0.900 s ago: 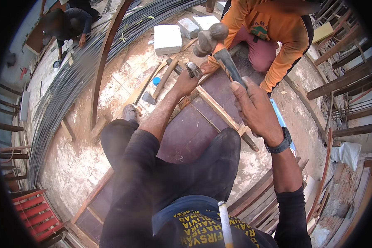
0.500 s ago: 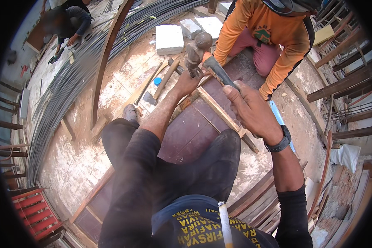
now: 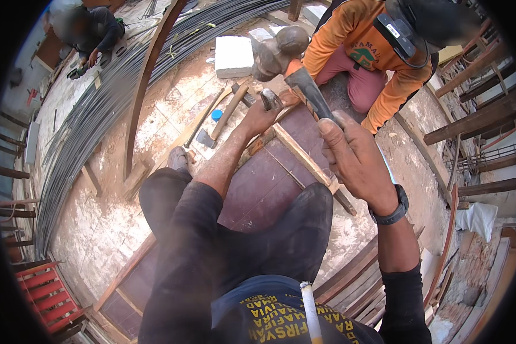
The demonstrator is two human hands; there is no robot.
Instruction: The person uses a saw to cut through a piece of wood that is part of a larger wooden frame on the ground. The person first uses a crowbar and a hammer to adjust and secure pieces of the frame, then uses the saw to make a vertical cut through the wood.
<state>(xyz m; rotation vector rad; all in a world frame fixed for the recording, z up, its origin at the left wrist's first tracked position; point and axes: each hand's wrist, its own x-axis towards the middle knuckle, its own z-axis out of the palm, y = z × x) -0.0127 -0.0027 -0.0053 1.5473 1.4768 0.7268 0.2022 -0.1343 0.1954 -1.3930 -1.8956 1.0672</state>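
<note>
My right hand [image 3: 355, 157] is wrapped round the black and orange handle of a hammer [image 3: 309, 86]. The hammer's dark metal head is raised above and beyond my left hand [image 3: 261, 117]. My left hand is closed on a short metal piece [image 3: 267, 98] whose blunt grey top sticks up from the fingers; its lower end is hidden. Beneath both hands lies a maroon panel [image 3: 255, 186] with wooden strips [image 3: 304, 155] along its edges. My left hand is over the panel's far edge, near the corner of the strips.
A wooden-handled hatchet [image 3: 229, 114] and a blue cap [image 3: 217, 115] lie left of the panel. A co-worker in orange [image 3: 358, 43] kneels opposite. Steel rods [image 3: 86, 132], a white block [image 3: 234, 57] and stacked planks [image 3: 355, 275] surround us. Another person [image 3: 94, 34] crouches far left.
The hammer head has lifted away from the metal piece in my left hand, coming up closer to view. My left hand stays in place. The co-worker's head has shifted right.
</note>
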